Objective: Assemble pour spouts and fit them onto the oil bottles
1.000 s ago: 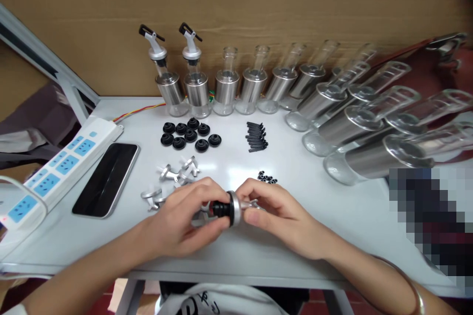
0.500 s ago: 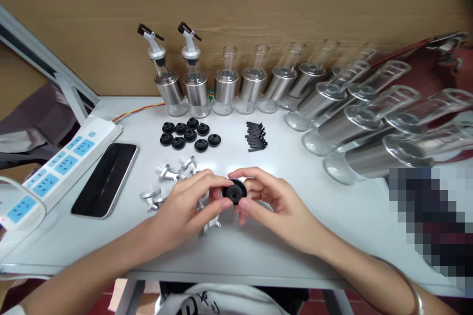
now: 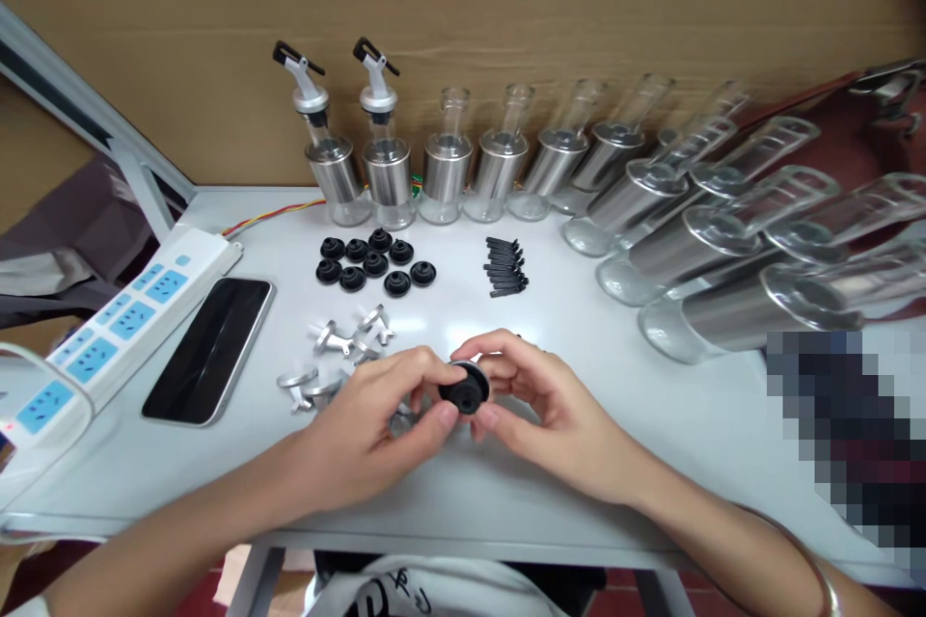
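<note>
Between my two hands is a black ribbed rubber stopper (image 3: 465, 391) with a silvery rim showing along its upper edge. My left hand (image 3: 394, 410) grips it from the left with thumb and forefinger. From the right, my right hand (image 3: 531, 405) pinches the rim with thumb and fingers. Silver pourer heads (image 3: 333, 339) lie on the table to the left of and partly behind my left hand. Farther back sits a group of similar black stoppers (image 3: 375, 263). A short row of black levers (image 3: 504, 266) lies to their right.
Glass bottles with steel sleeves (image 3: 446, 175) line the back and right; two at the left carry pourer tops (image 3: 377, 87). A phone (image 3: 209, 352) and a white power strip (image 3: 108, 337) lie on the left. Cardboard (image 3: 463, 0) stands behind the table.
The stopper has tilted in my fingers, and its silvery rim shows more now. Both hands have shifted only slightly. The whole view has moved a little.
</note>
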Motion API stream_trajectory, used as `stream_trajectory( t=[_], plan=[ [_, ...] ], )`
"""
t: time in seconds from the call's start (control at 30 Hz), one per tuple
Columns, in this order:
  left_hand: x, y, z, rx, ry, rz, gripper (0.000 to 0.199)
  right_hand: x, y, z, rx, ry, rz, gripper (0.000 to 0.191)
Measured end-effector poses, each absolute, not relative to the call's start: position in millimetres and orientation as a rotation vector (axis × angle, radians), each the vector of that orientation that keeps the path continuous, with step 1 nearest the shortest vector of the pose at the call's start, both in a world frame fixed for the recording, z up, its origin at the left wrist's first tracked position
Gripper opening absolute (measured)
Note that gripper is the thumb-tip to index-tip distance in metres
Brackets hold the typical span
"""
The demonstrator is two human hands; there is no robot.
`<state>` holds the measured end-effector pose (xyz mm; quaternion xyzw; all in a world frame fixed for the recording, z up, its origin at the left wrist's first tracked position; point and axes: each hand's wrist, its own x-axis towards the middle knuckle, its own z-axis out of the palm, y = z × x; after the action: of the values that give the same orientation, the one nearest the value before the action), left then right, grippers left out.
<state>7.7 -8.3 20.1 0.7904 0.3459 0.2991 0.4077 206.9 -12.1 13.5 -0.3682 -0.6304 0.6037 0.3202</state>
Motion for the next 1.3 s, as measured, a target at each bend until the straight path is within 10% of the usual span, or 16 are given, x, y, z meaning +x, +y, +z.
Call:
stream_trajectory(
  t=[1.3],
  plan=[
    [9.9, -8.7, 27.6, 1.919, 1.001, 0.598, 0.031, 203.5, -11.3, 14.7, -1.0, -1.69, 1.62, 0.02]
  ],
)
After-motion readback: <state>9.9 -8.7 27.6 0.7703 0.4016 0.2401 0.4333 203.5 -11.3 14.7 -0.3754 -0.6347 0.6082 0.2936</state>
